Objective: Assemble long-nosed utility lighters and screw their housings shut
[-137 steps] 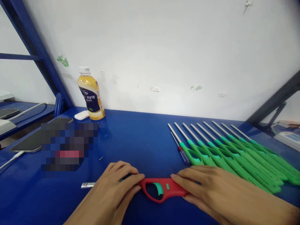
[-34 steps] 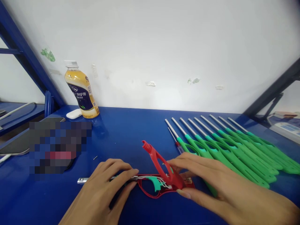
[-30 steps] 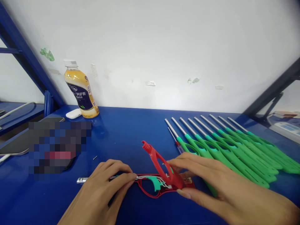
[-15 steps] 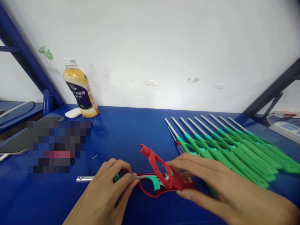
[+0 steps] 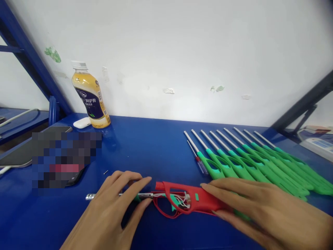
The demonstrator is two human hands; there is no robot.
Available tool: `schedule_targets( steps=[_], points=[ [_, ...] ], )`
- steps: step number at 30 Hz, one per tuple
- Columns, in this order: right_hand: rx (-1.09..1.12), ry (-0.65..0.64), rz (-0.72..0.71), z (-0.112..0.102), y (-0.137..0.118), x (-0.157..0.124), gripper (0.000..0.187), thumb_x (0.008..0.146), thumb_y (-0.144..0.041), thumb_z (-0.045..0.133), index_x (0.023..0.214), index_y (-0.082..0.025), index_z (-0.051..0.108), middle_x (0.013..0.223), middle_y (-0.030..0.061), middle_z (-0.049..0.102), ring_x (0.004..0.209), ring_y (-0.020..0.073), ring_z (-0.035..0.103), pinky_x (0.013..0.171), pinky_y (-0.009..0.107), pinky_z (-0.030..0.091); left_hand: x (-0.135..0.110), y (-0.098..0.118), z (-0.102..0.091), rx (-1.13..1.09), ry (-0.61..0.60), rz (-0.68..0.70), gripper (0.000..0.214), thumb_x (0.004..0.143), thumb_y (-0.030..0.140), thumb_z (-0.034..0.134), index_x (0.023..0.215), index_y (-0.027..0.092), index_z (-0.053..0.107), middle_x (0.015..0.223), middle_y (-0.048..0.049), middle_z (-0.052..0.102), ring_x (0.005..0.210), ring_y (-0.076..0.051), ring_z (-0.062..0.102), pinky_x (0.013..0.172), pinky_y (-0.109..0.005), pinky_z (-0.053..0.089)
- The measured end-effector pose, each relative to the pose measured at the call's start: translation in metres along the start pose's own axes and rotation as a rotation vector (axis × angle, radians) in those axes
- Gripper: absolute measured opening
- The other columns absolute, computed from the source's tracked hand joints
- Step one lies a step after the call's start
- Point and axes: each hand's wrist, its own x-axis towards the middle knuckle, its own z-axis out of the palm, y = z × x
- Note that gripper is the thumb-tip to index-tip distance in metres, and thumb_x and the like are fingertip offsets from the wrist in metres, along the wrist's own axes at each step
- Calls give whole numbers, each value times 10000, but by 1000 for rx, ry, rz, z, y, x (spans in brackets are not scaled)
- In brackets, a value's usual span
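In front of me lies a red stick lighter in two handle halves, one laid loosely and slightly askew over the other. My right hand (image 5: 241,205) grips the upper red shell half (image 5: 182,189) at its wide end, fingers on the far side and thumb on the near side. White wires and a teal trigger (image 5: 174,203) show through its opening. The lower half's red loop (image 5: 169,216) sticks out on the near side. My left hand (image 5: 117,205) is over the silver metal tube (image 5: 90,197), thumb and index finger spread apart close to the shell's narrow end.
Several green stick lighters (image 5: 249,163) lie in a row at the right, beside a screwdriver (image 5: 200,165). A yellow drink bottle (image 5: 91,100) and a white case (image 5: 82,123) stand at the back left. A small metal pin (image 5: 105,172) lies left of centre.
My right hand has lowered the upper shell half from a raised tilt to nearly flat over the lower half. The left thumb and index finger have parted from their pinch at the wires.
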Motion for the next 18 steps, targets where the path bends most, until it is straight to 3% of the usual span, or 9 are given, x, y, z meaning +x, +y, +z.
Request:
schedule_targets(
  steps=[3, 6, 10, 18],
  points=[
    [-71, 53, -72, 3, -8, 8, 521, 1190, -345, 192, 1227, -228, 699, 1101, 17, 834, 828, 150, 816, 575, 270, 616, -5, 0, -2, 53, 1, -14, 422, 1099, 413, 553, 1515, 342, 572, 1288, -49, 717, 1112, -275, 712, 990, -451, 593],
    [-103, 119, -110, 7, -13, 17, 588, 1188, -303, 155, 1130, -213, 733, 1011, 12, 840, 716, 134, 785, 525, 284, 577, -4, 0, -2, 5, -21, 42, 391, 1089, 327, 559, 1478, 345, 597, 1309, -38, 731, 1164, -266, 708, 962, -413, 617],
    [-81, 163, -94, 9, -14, 21, 575, 1186, -292, 165, 1140, -210, 732, 1015, 16, 837, 692, 145, 761, 481, 312, 523, 2, -1, 0, -57, -75, 125, 375, 1071, 187, 545, 1410, 327, 620, 1300, 1, 758, 1184, -234, 708, 998, -385, 596],
    [-44, 148, -105, 8, -14, 25, 551, 1187, -277, 181, 1130, -211, 726, 1029, 12, 826, 724, 145, 745, 554, 314, 526, 7, -4, -5, -85, -69, 142, 318, 1066, 129, 520, 1267, 315, 682, 1178, 33, 781, 1052, -180, 734, 867, -298, 562]
  ],
)
